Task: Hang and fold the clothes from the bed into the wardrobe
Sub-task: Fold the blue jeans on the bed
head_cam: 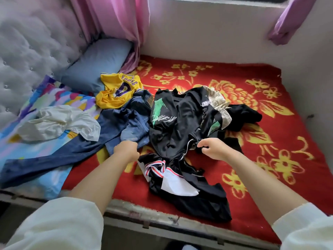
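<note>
A heap of clothes lies on the bed's red and yellow blanket [261, 159]. In the middle is a black garment with green print [167, 123], over black shorts with a striped waistband [180, 192]. My right hand [212, 147] pinches a black edge of that pile. My left hand [126, 150] is closed on fabric where the blue jeans [115, 130] meet the black garment; I cannot tell which it grips. A yellow jersey [115, 91] and a cream shirt [59, 123] lie to the left. No wardrobe is in view.
A grey-blue pillow [97, 65] leans against the padded headboard [27, 51] at back left. A colourful sheet [36, 159] covers the bed's left side. Pink curtains [119, 20] hang behind. The white wall [216, 37] borders the bed's far side.
</note>
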`<state>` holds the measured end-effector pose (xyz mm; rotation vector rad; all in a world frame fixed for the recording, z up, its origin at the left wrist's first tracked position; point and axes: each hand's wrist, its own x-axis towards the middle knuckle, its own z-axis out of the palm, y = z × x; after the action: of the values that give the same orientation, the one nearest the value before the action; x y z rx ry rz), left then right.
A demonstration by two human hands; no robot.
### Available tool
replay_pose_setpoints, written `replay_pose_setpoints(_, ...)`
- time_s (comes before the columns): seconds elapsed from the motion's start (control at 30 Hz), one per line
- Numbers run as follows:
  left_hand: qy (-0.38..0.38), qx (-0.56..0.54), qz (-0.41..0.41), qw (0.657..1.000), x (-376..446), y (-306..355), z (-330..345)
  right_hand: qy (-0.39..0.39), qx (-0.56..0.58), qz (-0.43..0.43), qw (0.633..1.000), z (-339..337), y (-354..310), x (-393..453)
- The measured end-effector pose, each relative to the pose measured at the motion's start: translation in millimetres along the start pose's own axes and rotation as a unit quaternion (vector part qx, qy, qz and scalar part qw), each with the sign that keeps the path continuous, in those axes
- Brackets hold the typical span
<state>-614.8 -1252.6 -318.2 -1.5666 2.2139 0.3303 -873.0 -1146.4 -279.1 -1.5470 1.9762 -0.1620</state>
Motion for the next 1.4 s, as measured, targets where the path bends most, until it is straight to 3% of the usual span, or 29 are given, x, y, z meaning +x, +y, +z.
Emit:
replay_pose_setpoints(0.23, -0.007, -0.101, -0.111, 0.989, 26.8, -60.5, 2.8, -0.085, 0.008, -0.067, 0.994, 12.3, -38.6, 114.8)
replay_pose_setpoints(0.43, -0.037, -0.132, -0.176, 0.975, 68.4, -122.3, 20.5, -0.104, 0.025, -0.063, 0.992, 55.5, -80.5, 183.5)
replay_pose_setpoints(0.73, -0.098, -0.186, -0.142, 0.967, 214.8, -219.4, 104.5, -0.088, 0.023, 0.063, 0.994, 152.4, -126.6, 311.5)
replay_pose_setpoints(0.9, -0.049, -0.226, -0.173, 0.958, 273.7, -261.6, 169.6, -0.049, 0.038, 0.12, 0.991, 193.9, -139.6, 374.8)
replay_pose_setpoints(1.03, -0.096, -0.211, -0.209, 0.95, 294.2, -284.6, 218.9, -0.017, 0.123, 0.148, 0.981, 223.9, -138.7, 426.8)
replay_pose_setpoints(1.13, -0.055, -0.213, -0.199, 0.955, 299.4, -290.5, 231.5, -0.032, 0.167, 0.18, 0.969, 237.8, -136.9, 454.3)
replay_pose_setpoints(1.23, 0.001, -0.174, -0.202, 0.964, 301.0, -290.6, 238.7, 0.016, 0.114, 0.222, 0.968, 249.9, -135.1, 464.2)
replay_pose_setpoints(1.33, 0.013, -0.158, -0.202, 0.967, 296.7, -289.4, 235.4, 0.029, 0.02, 0.157, 0.987, 244.6, -151.2, 446.9)
replay_pose_setpoints(1.4, -0.037, -0.172, -0.175, 0.969, 289.9, -286.6, 215.5, 0.012, -0.048, 0.095, 0.994, 233.6, -160.6, 420.9)
